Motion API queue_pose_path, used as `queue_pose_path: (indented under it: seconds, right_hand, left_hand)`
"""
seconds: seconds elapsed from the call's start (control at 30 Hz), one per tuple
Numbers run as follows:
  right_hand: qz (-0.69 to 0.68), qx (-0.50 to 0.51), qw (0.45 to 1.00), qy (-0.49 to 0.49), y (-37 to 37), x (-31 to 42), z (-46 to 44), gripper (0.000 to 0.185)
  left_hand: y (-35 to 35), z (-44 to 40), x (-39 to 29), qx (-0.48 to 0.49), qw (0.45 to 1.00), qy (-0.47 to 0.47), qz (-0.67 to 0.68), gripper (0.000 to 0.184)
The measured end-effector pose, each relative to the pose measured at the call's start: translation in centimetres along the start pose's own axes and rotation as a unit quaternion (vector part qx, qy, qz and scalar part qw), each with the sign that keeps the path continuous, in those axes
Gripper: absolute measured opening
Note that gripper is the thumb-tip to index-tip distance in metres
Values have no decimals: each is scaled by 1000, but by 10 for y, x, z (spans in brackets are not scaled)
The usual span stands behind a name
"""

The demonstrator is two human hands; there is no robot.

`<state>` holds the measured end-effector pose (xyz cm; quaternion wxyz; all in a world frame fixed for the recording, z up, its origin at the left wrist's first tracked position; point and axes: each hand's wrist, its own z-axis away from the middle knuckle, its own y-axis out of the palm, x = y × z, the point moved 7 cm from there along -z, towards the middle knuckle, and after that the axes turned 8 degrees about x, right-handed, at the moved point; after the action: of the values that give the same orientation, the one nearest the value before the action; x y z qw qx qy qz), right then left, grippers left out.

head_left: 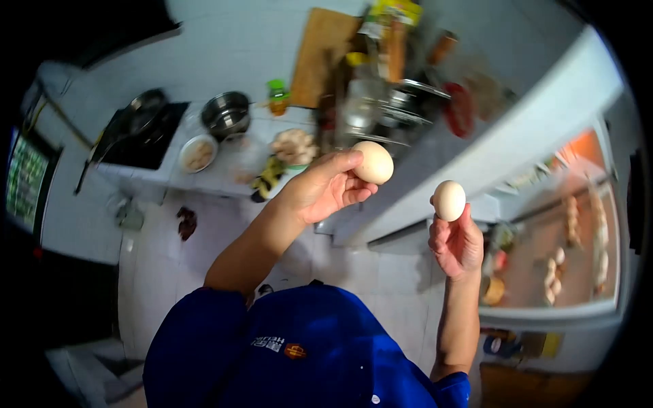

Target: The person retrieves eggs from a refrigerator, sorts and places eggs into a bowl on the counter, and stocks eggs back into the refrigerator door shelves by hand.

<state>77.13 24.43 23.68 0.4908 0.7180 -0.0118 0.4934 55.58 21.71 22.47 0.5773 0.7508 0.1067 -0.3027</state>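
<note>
My left hand (323, 187) is closed around a pale beige egg (375, 163), held between thumb and fingers near the middle of the view. To the right, my right hand (457, 245) grips a second egg (449, 200) by its lower end, upright at the fingertips. The two eggs are apart, both raised in the air in front of my blue shirt (299, 353). Just beyond my left hand, a heap of eggs or pale round items (294, 146) sits in a bowl on the counter.
At left, a pan (146, 112) rests on a black cooktop (160, 146). Nearby are a steel pot (226, 114), a white bowl (186, 162), a green-lidded jar (277, 98) and a wooden board (320, 58). An open refrigerator door (544, 311) with eggs on its shelves stands at right.
</note>
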Motion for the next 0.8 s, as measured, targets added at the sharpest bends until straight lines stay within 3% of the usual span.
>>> queue_pose_path:
  seconds: [0.13, 0.17, 0.27, 0.4, 0.47, 0.53, 0.57, 0.63, 0.67, 0.73, 0.8]
  right_hand:
    - [3, 4, 998, 69, 31, -92, -92, 50]
    - [6, 38, 996, 77, 34, -114, -115, 39]
    - [43, 21, 983, 175, 40, -191, -177, 41]
    - [115, -6, 950, 291, 57, -296, -261, 38]
    - [179, 1, 931, 318, 58, -347, -301, 38]
    - [248, 5, 907, 340, 59, -398, -342, 38]
    - [257, -1, 909, 330, 64, -419, -359, 39]
    - [326, 41, 888, 321, 62, -460, -398, 36]
    - [366, 49, 872, 321, 62, -477, -412, 36]
    - [440, 53, 846, 296, 51, -515, -438, 36]
    - [509, 58, 816, 268, 48, -538, -460, 36]
  left_hand:
    - [-102, 73, -57, -112, 992, 59, -18, 38]
    - [-129, 91, -66, -156, 985, 61, -34, 38]
    - [-210, 147, -100, -263, 960, 74, -61, 40]
    - [-311, 239, -150, -472, 852, 58, -220, 50]
    - [-362, 271, -170, -513, 823, 69, -234, 47]
    - [-410, 301, -200, -575, 746, 28, -335, 49]
    - [-430, 307, -212, -578, 746, 26, -330, 49]
    - [-462, 311, -246, -595, 646, -40, -476, 53]
    - [-482, 311, -254, -597, 648, -43, -470, 53]
    - [-508, 309, -277, -612, 548, -44, -568, 51]
    - [-530, 302, -289, -609, 528, -74, -588, 47]
